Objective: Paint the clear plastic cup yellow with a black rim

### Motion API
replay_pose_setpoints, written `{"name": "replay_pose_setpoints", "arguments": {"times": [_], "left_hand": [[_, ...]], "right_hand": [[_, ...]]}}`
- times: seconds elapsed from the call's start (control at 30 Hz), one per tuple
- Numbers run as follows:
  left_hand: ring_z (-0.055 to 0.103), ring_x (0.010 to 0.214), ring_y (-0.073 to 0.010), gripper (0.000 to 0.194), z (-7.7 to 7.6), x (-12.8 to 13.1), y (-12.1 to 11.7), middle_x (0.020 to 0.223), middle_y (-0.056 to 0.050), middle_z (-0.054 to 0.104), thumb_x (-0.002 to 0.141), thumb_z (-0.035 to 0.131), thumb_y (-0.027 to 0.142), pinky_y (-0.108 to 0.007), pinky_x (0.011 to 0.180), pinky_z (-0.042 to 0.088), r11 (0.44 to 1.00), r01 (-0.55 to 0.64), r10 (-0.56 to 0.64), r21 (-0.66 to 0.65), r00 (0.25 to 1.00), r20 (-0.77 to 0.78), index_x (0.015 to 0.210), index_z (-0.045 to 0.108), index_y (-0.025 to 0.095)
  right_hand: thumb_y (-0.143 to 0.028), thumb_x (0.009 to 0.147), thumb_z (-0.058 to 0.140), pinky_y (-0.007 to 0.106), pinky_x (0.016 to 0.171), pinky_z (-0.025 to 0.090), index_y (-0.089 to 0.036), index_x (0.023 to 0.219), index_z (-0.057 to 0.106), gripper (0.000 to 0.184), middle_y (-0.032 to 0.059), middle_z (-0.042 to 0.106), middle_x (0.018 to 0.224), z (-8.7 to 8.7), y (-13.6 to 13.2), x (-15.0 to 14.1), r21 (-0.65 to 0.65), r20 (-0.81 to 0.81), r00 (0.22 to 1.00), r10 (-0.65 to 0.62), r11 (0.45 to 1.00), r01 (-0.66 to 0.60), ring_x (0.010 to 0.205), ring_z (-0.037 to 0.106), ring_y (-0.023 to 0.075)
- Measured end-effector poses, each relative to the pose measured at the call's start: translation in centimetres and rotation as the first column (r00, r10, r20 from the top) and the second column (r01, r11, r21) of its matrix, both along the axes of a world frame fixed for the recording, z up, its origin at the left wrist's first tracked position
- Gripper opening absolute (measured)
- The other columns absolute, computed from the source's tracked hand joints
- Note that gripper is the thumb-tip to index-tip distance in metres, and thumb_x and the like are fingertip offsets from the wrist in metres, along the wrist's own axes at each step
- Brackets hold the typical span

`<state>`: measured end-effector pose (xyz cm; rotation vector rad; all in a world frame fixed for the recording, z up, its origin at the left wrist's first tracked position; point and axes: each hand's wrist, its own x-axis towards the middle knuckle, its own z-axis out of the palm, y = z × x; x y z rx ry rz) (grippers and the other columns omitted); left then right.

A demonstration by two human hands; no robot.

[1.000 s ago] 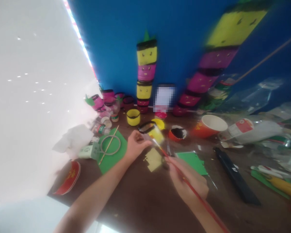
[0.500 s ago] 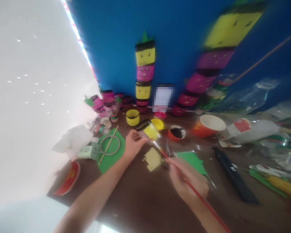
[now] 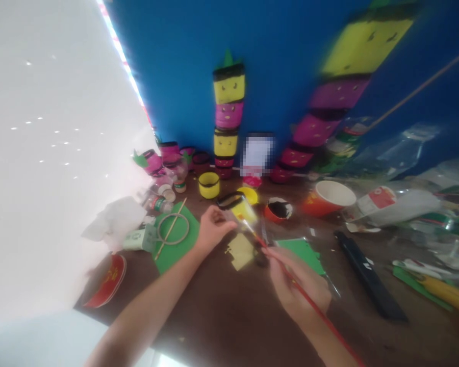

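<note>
My left hand (image 3: 213, 229) is closed on the near-left edge of a clear plastic ring (image 3: 244, 209), partly painted yellow with a black band on its far rim. The fingertips are partly hidden. In my right hand (image 3: 296, 281) is a thin paintbrush (image 3: 309, 303) with a red handle, gripped like a pen. Its bristles reach the near, yellow side of the ring. Just behind the ring sits a small yellow paint dish (image 3: 248, 195). A ragged pale-yellow sheet (image 3: 240, 252) lies on the table below it.
Behind stand a yellow ring (image 3: 208, 185), a black-filled orange cup (image 3: 278, 209), a paper cup (image 3: 331, 198) and a stacked face figure (image 3: 228, 116). Green paper (image 3: 300, 255) and a long black tool (image 3: 369, 278) lie rightward. More green sheet (image 3: 189, 239) lies left.
The brush tip and my right hand have shifted slightly right and down. My left hand has turned a little with the plastic ring, which tilts slightly rightward.
</note>
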<state>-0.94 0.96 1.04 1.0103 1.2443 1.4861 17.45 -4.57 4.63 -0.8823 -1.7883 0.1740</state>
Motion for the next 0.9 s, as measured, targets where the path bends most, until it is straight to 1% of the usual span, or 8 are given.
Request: {"name": "replay_pose_setpoints", "arguments": {"times": [0.23, 0.3, 0.5, 0.63, 0.77, 0.9], "left_hand": [[0.057, 0.068, -0.0097, 0.03, -0.07, 0.06, 0.24, 0.064, 0.005, 0.055, 0.055, 0.07, 0.02, -0.025, 0.072, 0.046, 0.998, -0.055, 0.055, 0.006, 0.998, 0.007, 0.069, 0.044, 0.019], [0.057, 0.068, -0.0097, 0.03, -0.02, 0.1, 0.22, 0.065, 0.004, 0.056, 0.054, 0.071, 0.02, -0.025, 0.071, 0.046, 0.999, -0.052, 0.052, 0.003, 0.998, 0.019, 0.068, 0.044, 0.019], [0.056, 0.066, -0.0092, 0.033, 0.09, 0.11, 0.15, 0.066, 0.004, 0.057, 0.053, 0.073, 0.021, -0.023, 0.069, 0.045, 1.0, -0.027, 0.027, 0.014, 0.999, 0.025, 0.069, 0.044, 0.019], [0.056, 0.066, -0.0092, 0.036, 0.16, 0.12, 0.18, 0.066, 0.004, 0.057, 0.051, 0.074, 0.022, -0.023, 0.069, 0.045, 0.999, -0.041, 0.041, 0.008, 0.999, 0.031, 0.069, 0.044, 0.019], [0.056, 0.067, -0.0096, 0.035, 0.13, 0.1, 0.11, 0.064, 0.005, 0.056, 0.052, 0.074, 0.022, -0.024, 0.07, 0.045, 0.999, -0.037, 0.037, -0.001, 0.999, 0.026, 0.07, 0.044, 0.02], [0.056, 0.067, -0.0096, 0.035, 0.09, 0.08, 0.08, 0.065, 0.005, 0.056, 0.051, 0.074, 0.022, -0.024, 0.069, 0.045, 0.999, -0.052, 0.052, -0.008, 0.998, 0.027, 0.069, 0.044, 0.019]], "right_hand": [[-0.007, 0.075, 0.054, 0.023, 0.07, 0.055, -0.018, 0.086, 0.062, 0.018, 0.0024, 0.067, 0.076, 0.06, -0.18, 0.54, -0.026, -0.024, 1.0, 0.011, 1.0, -0.012, 0.071, 0.065, 0.0131], [-0.008, 0.076, 0.053, 0.024, 0.07, 0.056, -0.019, 0.086, 0.062, 0.017, 0.0022, 0.067, 0.075, 0.05, -0.21, 0.62, -0.037, -0.036, 0.999, 0.006, 0.999, -0.008, 0.071, 0.066, 0.0137], [-0.009, 0.076, 0.055, 0.024, 0.069, 0.055, -0.02, 0.088, 0.062, 0.018, 0.0018, 0.068, 0.076, 0.02, -0.2, 0.54, -0.038, 0.019, 1.0, -0.016, 0.999, 0.017, 0.07, 0.066, 0.0138], [-0.009, 0.076, 0.055, 0.024, 0.065, 0.055, -0.02, 0.085, 0.061, 0.015, 0.0017, 0.067, 0.074, 0.41, -0.45, 0.63, -0.085, -0.014, 1.0, -0.014, 0.996, 0.013, 0.067, 0.065, 0.0132], [-0.009, 0.077, 0.054, 0.025, 0.065, 0.055, -0.021, 0.086, 0.061, 0.017, 0.0021, 0.067, 0.074, 0.56, -0.58, 0.68, -0.062, 0.0, 1.0, -0.023, 0.998, 0.023, 0.07, 0.065, 0.0146], [-0.009, 0.076, 0.055, 0.023, 0.062, 0.055, -0.02, 0.086, 0.062, 0.017, 0.0018, 0.067, 0.074, 0.33, -0.53, 0.73, -0.06, 0.002, 1.0, -0.001, 0.998, 0.001, 0.066, 0.065, 0.0133]]}}
